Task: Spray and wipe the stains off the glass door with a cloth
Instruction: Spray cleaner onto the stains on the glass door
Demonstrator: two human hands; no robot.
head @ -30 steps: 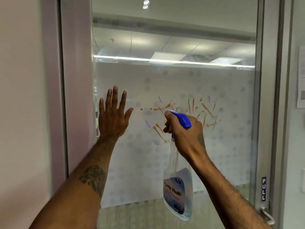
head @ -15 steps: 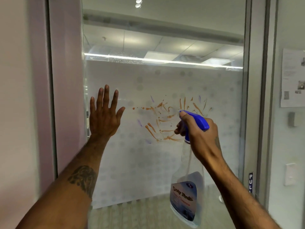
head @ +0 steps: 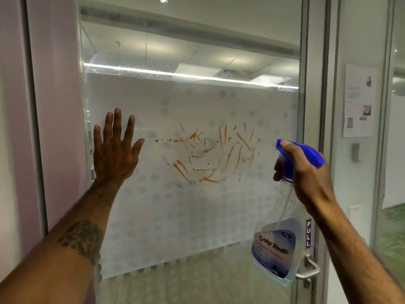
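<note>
The glass door (head: 197,216) fills the middle of the view, with a frosted dotted band across it. Orange-brown smears and a few purple marks, the stains (head: 210,156), sit at chest height on the glass. My left hand (head: 116,150) lies flat against the glass left of the stains, fingers spread, holding nothing. My right hand (head: 304,170) grips the blue trigger head of a clear spray bottle (head: 278,251), held to the right of the stains with the nozzle pointing left at them. No cloth is in view.
The door's metal frame (head: 315,106) runs down the right side, with a PULL label (head: 308,233) and a lever handle (head: 306,272). A pink wall (head: 54,106) stands at the left. A paper notice (head: 359,102) hangs on the wall at the right.
My right hand has carried the spray bottle to the right, off the stains, which now show in full. The left hand stays flat on the glass. The view has shifted.
</note>
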